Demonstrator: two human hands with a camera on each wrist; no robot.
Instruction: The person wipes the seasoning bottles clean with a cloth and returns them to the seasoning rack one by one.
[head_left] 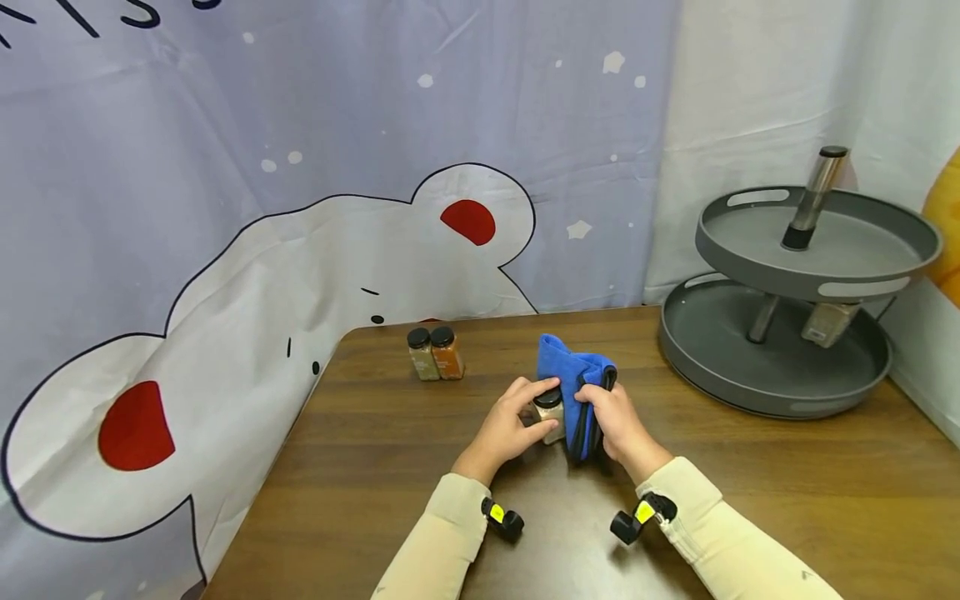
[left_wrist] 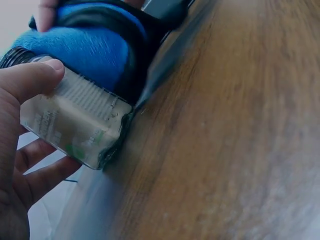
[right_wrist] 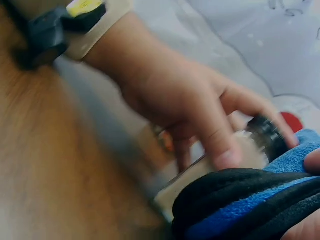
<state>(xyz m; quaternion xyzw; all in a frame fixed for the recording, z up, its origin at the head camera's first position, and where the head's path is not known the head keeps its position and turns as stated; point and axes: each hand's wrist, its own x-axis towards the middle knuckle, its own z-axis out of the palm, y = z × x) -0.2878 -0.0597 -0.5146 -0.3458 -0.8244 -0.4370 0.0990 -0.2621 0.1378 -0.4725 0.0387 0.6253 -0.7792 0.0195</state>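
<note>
1. One left hand pinches one black-lidded jar between thumb and fingers, near the middle of the table.
2. One right hand grips one blue cloth with black edging, beside the jar; its thumb presses the cloth, its other fingers are partly hidden.
3. Two more jars, one greenish jar and one orange jar, stand together behind.
4. One two-tier tray bears one container below.
5. The held jar's label carries small print and green marks, too blurred for sure reading.

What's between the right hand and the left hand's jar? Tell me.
The blue cloth lies between the right hand and the jar, as the head view shows.
</note>
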